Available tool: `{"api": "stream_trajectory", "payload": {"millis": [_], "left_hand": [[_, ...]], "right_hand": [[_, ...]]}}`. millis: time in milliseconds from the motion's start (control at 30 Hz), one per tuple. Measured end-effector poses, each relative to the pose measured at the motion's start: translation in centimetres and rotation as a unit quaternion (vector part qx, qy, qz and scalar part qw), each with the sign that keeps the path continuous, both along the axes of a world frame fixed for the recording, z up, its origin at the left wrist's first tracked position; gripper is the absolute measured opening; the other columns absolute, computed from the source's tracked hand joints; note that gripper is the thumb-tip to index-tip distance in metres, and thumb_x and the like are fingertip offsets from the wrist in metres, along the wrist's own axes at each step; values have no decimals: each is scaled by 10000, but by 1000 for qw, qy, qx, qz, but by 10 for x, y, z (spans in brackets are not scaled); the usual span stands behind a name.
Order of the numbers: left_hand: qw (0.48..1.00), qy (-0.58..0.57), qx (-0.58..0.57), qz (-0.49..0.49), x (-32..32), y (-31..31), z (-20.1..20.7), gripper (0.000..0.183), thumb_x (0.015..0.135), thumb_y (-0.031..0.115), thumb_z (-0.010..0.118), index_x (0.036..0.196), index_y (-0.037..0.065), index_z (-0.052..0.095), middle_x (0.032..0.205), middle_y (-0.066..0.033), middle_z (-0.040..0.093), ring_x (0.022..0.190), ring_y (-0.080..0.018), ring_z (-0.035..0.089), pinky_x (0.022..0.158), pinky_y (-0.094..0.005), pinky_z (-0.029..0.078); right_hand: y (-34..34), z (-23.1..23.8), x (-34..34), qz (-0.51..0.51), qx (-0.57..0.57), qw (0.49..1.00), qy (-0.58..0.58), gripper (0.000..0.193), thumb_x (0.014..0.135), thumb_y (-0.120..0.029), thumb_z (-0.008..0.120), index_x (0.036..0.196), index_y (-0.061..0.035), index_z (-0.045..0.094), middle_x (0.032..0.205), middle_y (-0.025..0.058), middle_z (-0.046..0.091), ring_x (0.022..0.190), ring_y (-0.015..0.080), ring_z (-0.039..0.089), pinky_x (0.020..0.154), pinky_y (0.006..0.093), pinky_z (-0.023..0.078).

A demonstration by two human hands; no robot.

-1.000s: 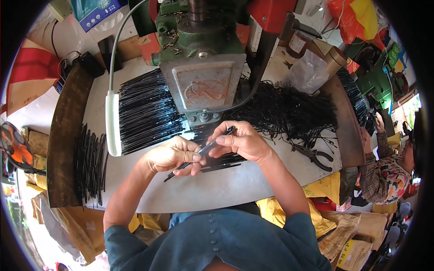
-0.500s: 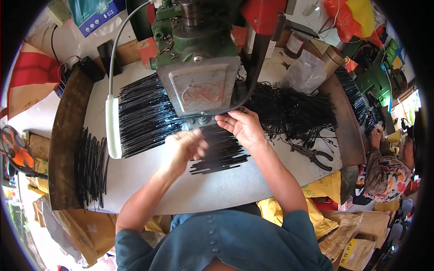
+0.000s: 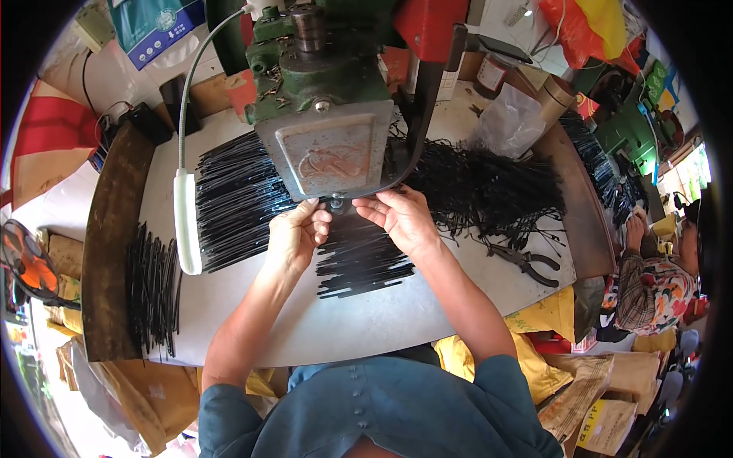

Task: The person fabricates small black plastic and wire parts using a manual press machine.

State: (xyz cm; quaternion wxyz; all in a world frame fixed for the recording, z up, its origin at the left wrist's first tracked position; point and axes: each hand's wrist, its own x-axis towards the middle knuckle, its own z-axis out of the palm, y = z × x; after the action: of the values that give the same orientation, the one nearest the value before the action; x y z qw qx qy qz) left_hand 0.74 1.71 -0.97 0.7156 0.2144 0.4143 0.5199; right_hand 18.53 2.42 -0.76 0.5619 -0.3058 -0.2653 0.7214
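Note:
My left hand is closed, its thumb and fingertips pinched up against the lower edge of the green press. Opposite it, my right hand pinches at the other side of that edge; whatever lies in either set of fingertips is too small or hidden to name. Between the hands a small round metal part shows under the press's grey front plate. Thin black rods lie in a flat pile just below my hands. A larger layer of black rods spreads left of the press.
A tangled heap of black strips covers the table's right side, with pliers in front. A white lamp hangs at left beside more rods. Raised borders edge the metal table. Another person works at far right.
My left hand has moved up from over the rods to the press's lower edge, its fingers now pinched. My right hand stays near the same spot, shifted slightly left in the view.

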Motion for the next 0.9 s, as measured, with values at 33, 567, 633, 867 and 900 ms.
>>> {"api": "stream_trajectory", "payload": {"millis": [33,567,633,867,900], "left_hand": [[1000,-8,-13,12,2,-3,1,181,804,143,519,775,-35,526,630,-110,573,476,-145,501,428,-231,371],[999,-8,27,33,6,-8,-9,197,810,167,531,798,-30,525,647,-110,581,493,-145,529,427,-227,406],[999,-11,20,28,5,-8,-7,198,808,165,534,797,-32,526,651,-113,583,495,-144,531,431,-225,408],[998,48,25,-24,3,-3,-2,197,793,197,555,832,4,537,679,-73,590,501,-99,506,442,-202,390],[998,63,19,-21,-4,-3,-1,205,790,206,560,834,7,537,674,-61,585,499,-89,497,440,-193,379]], "right_hand": [[-1,0,-1,-8,-4,1000,-3,141,819,-61,470,887,62,480,847,187,563,770,261,592,690,336,508],[-7,0,-7,-44,-31,998,-22,113,830,-63,468,856,45,450,854,179,546,779,255,591,696,324,508],[-6,-2,-6,-38,-24,999,-22,119,830,-68,471,852,48,452,843,177,551,777,254,592,698,321,507],[-8,-7,16,30,-43,994,-93,212,790,-126,545,909,42,498,865,181,568,720,262,606,634,333,519],[-13,4,19,55,-37,987,-148,363,776,-169,575,1014,76,451,882,183,563,688,252,608,591,318,519]]}}
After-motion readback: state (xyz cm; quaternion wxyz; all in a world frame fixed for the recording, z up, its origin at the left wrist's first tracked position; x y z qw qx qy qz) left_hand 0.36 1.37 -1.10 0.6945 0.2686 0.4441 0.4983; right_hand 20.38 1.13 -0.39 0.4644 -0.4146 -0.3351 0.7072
